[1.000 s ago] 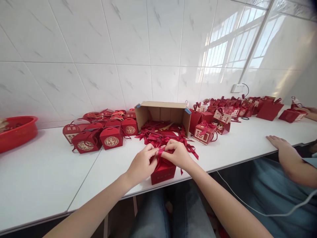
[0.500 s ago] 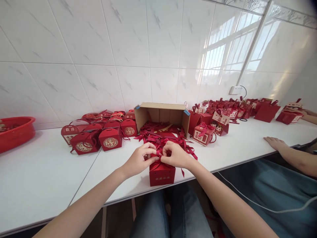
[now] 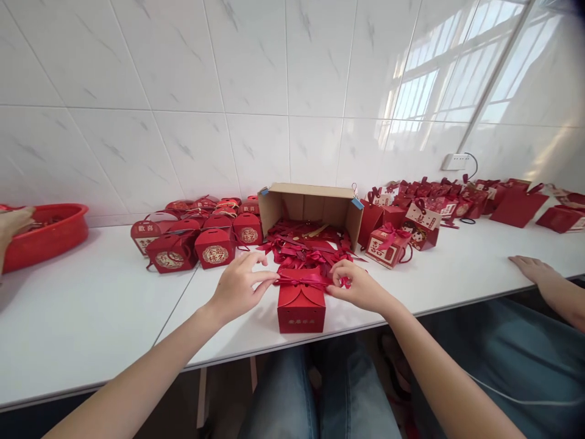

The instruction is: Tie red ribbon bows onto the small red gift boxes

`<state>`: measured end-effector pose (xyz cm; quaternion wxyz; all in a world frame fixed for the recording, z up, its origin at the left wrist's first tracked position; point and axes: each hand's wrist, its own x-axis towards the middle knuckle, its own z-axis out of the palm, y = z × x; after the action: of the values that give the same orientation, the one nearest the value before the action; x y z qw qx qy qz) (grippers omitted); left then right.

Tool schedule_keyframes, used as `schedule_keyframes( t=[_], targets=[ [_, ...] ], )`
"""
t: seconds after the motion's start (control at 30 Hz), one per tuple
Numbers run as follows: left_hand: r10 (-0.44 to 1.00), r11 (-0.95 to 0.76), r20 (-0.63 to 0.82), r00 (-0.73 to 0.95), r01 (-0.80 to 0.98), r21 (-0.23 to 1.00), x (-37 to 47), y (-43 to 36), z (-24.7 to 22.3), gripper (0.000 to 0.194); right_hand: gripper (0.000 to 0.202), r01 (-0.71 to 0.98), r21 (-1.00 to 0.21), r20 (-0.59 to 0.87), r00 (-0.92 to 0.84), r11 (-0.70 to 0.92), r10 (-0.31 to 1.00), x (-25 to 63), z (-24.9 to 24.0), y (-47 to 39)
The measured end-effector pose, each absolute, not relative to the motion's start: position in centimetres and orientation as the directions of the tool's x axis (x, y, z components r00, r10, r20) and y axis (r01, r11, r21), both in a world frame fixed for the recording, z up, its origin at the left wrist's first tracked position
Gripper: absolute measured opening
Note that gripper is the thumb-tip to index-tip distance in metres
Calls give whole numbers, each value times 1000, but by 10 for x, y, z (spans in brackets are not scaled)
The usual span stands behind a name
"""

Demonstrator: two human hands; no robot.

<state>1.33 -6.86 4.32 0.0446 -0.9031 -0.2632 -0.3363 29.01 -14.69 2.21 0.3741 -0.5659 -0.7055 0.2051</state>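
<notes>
A red gift box (image 3: 301,310) stands at the table's front edge, its scalloped top flaps folded shut. Across its top runs a red ribbon (image 3: 301,278), stretched sideways with a knot near the middle. My left hand (image 3: 242,283) pinches the ribbon's left end between thumb and finger. On the other side my right hand (image 3: 356,285) pinches the right end, fingers curled. Behind the box, a heap of loose red ribbons (image 3: 315,249) spills out of an open cardboard box (image 3: 313,210) lying on its side.
Finished-looking red boxes (image 3: 216,247) cluster at the left, near a red basin (image 3: 50,241). At the right are a ribboned box (image 3: 384,247) and rows of red bags (image 3: 518,204). Another person's hand (image 3: 530,268) rests on the white table (image 3: 105,305).
My hands have moved apart, drawing the ribbon out to both sides over the box. The view has turned slightly left, and something pale now shows by the basin.
</notes>
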Motion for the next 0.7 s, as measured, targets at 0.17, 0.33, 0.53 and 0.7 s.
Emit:
schedule_keyframes(
  t=[0.17, 0.33, 0.53, 0.7],
  targets=[
    [696, -712, 543, 470, 357, 604, -1, -54, 18, 40, 88, 369, -895, 192, -192, 252, 962, 298, -1, -157],
    [816, -576, 334, 472, 717, 394, -10, -16, -27, 45, 121, 255, -942, 151, -256, 218, 955, 269, -17, -159],
    [797, -602, 270, 540, 745, 288, -15, -9, -41, 46, 115, 40, -958, 284, 37, 282, 958, 271, -21, -177],
    [794, -603, 286, 536, 753, 264, -13, -9, -39, 35, 97, 171, -871, 424, 737, 460, 527, 332, -26, -200]
  ],
)
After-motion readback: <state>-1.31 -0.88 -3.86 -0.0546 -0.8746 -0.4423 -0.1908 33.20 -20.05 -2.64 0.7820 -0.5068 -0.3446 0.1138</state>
